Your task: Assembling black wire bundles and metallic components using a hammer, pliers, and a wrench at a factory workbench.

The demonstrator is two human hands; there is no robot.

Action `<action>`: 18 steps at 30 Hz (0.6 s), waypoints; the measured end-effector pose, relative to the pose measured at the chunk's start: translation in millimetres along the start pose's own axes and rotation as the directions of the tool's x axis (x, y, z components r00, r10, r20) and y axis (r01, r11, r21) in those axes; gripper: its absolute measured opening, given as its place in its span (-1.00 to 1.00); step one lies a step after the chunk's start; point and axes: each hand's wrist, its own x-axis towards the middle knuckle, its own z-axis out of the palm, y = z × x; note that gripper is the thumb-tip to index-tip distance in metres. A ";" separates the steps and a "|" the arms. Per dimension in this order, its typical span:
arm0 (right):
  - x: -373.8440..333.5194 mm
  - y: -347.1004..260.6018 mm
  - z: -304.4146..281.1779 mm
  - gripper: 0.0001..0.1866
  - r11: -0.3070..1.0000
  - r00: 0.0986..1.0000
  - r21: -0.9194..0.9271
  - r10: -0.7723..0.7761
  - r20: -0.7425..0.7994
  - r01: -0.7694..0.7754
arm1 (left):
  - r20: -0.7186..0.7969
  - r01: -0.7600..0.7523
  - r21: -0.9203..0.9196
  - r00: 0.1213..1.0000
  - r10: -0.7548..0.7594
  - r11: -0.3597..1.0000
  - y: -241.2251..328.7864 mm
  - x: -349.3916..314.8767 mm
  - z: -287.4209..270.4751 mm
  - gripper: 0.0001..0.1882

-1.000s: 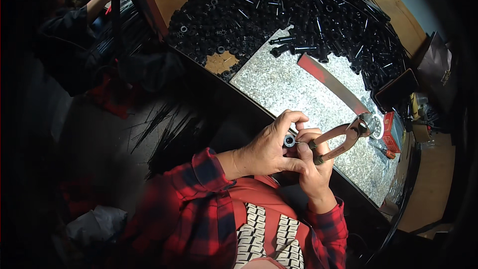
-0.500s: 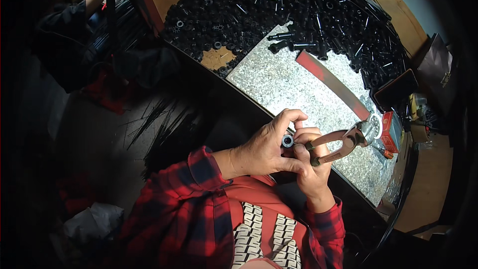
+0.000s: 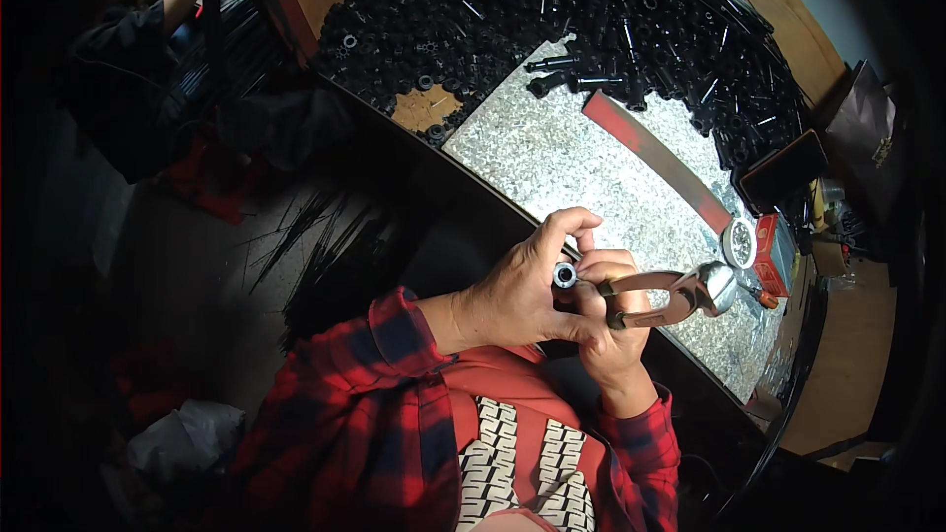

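Just over the table's near edge, my two hands are close together and touching. My left hand (image 3: pixel 512 286) is closed around a small tubular part (image 3: pixel 565 277), its pale ring-shaped end facing up between thumb and fingers. The rest of that part is hidden by my fingers. In my right hand (image 3: pixel 616 360) is a pair of end-cutting pincers (image 3: pixel 670 303), with reddish-brown handles and a silver head that points right. The right fingertips also meet the tubular part; whether they grip it I cannot tell.
A bright speckled board (image 3: pixel 532 148) carries a long red-and-grey strip (image 3: pixel 655 158). Behind lies a large heap of black tubular parts (image 3: pixel 552 0). To the right are a white-rimmed round object (image 3: pixel 739 242), a red box (image 3: pixel 774 251) and a dark phone-like slab (image 3: pixel 783 172). Another person's sleeve (image 3: pixel 128 34) shows far left.
The pincers have turned slightly, their head dropping lower and nearer to me, away from the white-rimmed object. Both hands have shifted a little to the left, still holding the same things.
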 end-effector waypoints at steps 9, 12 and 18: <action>3.1 -2.2 1.8 -0.84 0.997 0.999 0.072 -0.023 -0.032 0.026 | 0.013 -0.013 -0.016 1.000 0.013 1.000 -3.2 -1.4 -0.3 0.15; 2.6 -3.0 -0.9 -0.83 0.999 1.000 0.040 -0.020 -0.014 0.021 | 0.009 -0.058 0.052 0.998 0.058 0.997 -3.9 -1.2 -0.9 0.15; 1.5 -2.7 -4.2 -0.82 0.991 0.993 -0.063 -0.115 0.033 0.117 | 0.028 -0.039 -0.007 0.999 0.039 0.999 -1.9 -1.7 0.8 0.15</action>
